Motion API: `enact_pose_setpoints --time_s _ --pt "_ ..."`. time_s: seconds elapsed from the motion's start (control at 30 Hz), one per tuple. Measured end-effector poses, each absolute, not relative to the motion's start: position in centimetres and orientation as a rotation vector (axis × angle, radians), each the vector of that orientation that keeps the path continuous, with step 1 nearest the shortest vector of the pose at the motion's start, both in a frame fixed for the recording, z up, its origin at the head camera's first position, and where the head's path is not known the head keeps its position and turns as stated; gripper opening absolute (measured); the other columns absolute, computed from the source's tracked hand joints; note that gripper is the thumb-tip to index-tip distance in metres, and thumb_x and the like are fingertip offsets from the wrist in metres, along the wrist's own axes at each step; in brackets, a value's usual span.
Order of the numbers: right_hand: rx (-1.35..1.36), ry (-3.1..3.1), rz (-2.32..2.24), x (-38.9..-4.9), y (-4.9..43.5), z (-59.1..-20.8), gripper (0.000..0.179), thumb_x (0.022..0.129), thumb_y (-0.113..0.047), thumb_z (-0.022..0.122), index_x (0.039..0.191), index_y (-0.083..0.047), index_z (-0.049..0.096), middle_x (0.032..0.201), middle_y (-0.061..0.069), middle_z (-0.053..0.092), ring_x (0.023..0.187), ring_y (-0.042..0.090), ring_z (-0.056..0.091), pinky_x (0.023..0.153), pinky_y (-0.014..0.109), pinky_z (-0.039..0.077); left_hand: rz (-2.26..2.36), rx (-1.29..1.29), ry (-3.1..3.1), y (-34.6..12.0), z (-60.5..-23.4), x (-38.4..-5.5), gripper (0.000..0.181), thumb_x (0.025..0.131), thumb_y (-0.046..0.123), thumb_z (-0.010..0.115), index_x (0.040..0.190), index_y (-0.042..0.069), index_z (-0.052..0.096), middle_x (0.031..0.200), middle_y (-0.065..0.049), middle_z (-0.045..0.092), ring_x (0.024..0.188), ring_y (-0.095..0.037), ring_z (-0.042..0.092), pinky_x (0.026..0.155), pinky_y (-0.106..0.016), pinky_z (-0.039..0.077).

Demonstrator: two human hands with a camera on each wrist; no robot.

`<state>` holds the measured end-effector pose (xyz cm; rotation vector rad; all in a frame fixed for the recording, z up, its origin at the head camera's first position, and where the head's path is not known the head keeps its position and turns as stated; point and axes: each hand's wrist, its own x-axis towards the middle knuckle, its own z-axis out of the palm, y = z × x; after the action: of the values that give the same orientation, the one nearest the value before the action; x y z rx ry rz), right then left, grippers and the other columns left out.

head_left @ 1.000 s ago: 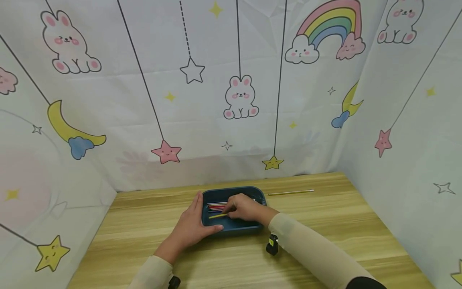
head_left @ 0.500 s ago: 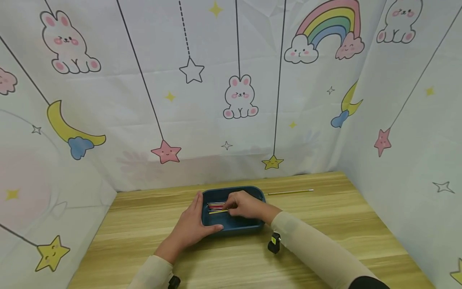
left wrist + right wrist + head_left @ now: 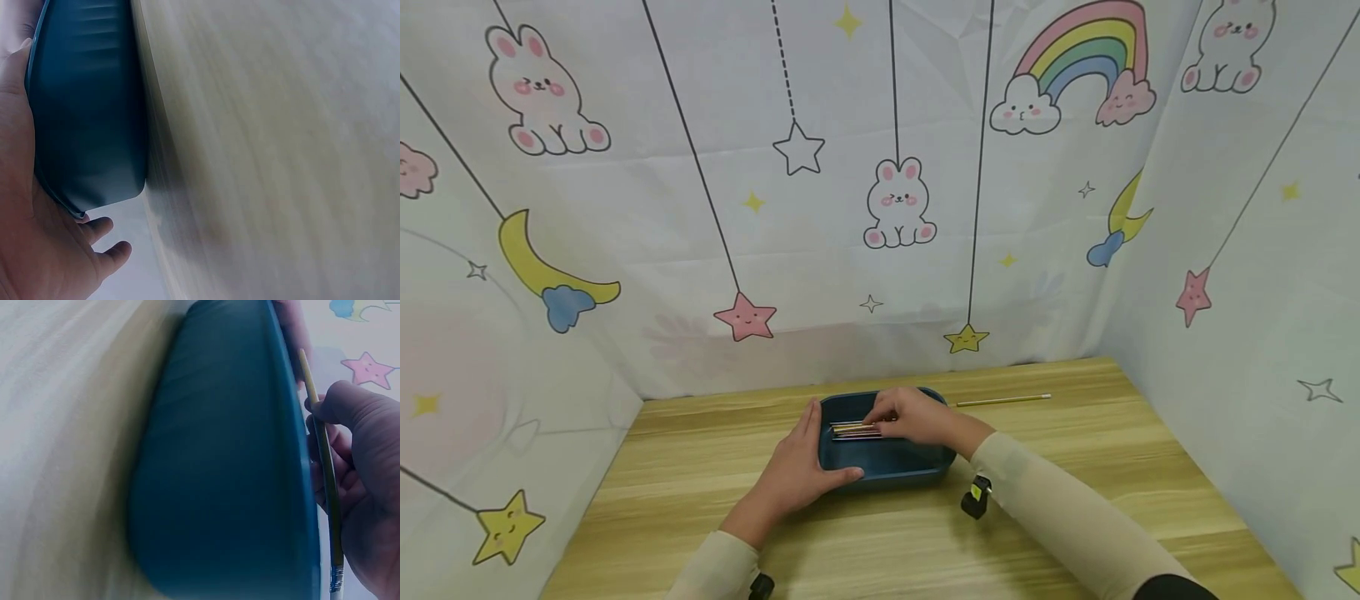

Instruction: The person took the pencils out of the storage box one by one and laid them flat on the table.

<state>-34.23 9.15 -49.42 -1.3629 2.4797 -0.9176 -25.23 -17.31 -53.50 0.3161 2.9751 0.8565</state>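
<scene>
My right hand [image 3: 917, 415] reaches into the dark blue tray [image 3: 883, 479] and pinches a yellow pencil [image 3: 325, 462] between thumb and fingers. In the right wrist view, the pencil's white end points down the frame, along the tray's rim. Several slim pencils [image 3: 850, 437] lie side by side in the tray, partly hidden by that hand. My left hand [image 3: 801, 462] rests against the tray's left end, fingers straight along the side and thumb stretched along the front rim. In the left wrist view, the left hand [image 3: 37, 237] lies against the tray's outer wall.
Another yellow pencil [image 3: 1004, 400] with a pale end lies on the wood-grain table [image 3: 1037, 483], right of the tray. Behind the table hangs a white printed cloth [image 3: 820, 250], with more cloth at both sides.
My right hand has carried the yellow pencil from the front part of the tray back over the other pencils. The left hand and the tray have stayed put.
</scene>
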Motion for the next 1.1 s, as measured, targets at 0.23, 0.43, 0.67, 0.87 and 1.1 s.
enact_pose_setpoints --time_s 0.23,0.43,0.67,0.87,1.1 --pt "-1.34 2.431 -0.982 -34.5 10.3 -48.6 0.023 0.107 -0.005 0.071 0.123 -0.01 0.086 0.107 -0.003 0.075 0.092 0.007 0.064 0.081 0.028 0.057 0.87 0.318 2.977 -17.4 -53.6 -25.3 0.145 0.083 0.082 0.081 0.177 0.001 0.007 0.185 -0.018 0.009 0.16 -0.049 0.035 0.123 -0.066 0.038" --pt "-1.318 2.405 -1.021 -34.5 12.2 -47.9 0.023 0.107 -0.003 0.07 0.122 -0.008 0.086 0.108 -0.002 0.076 0.09 0.008 0.065 0.079 0.029 0.058 0.862 0.335 2.988 -17.4 -53.7 -25.3 0.146 0.082 0.084 0.08 0.177 0.001 0.008 0.185 -0.019 0.01 0.161 -0.048 0.034 0.124 -0.065 0.038" --pt "-1.293 2.421 -1.051 -34.7 15.3 -46.8 0.022 0.108 -0.003 0.069 0.123 -0.006 0.086 0.11 0.006 0.076 0.089 0.009 0.067 0.079 0.03 0.059 0.853 0.33 2.992 -17.4 -53.8 -25.2 0.146 0.082 0.083 0.081 0.177 0.002 0.006 0.184 -0.019 0.01 0.162 -0.047 0.032 0.125 -0.064 0.037" --pt "-1.257 2.463 -1.042 -35.0 18.0 -46.3 0.022 0.108 -0.006 0.071 0.122 -0.013 0.087 0.111 -0.003 0.076 0.089 0.011 0.066 0.076 0.032 0.058 0.862 0.334 2.988 -17.4 -53.7 -25.2 0.145 0.082 0.083 0.082 0.177 0.001 0.008 0.184 -0.019 0.01 0.163 -0.048 0.032 0.125 -0.064 0.037" --pt "-1.29 2.453 -1.086 -35.3 20.9 -45.9 0.019 0.107 -0.004 0.072 0.119 -0.008 0.087 0.11 0.004 0.08 0.092 0.016 0.07 0.071 0.034 0.057 0.862 0.336 2.985 -17.4 -53.7 -25.2 0.145 0.082 0.082 0.081 0.177 0.001 0.007 0.185 -0.019 0.009 0.163 -0.047 0.03 0.125 -0.065 0.036"
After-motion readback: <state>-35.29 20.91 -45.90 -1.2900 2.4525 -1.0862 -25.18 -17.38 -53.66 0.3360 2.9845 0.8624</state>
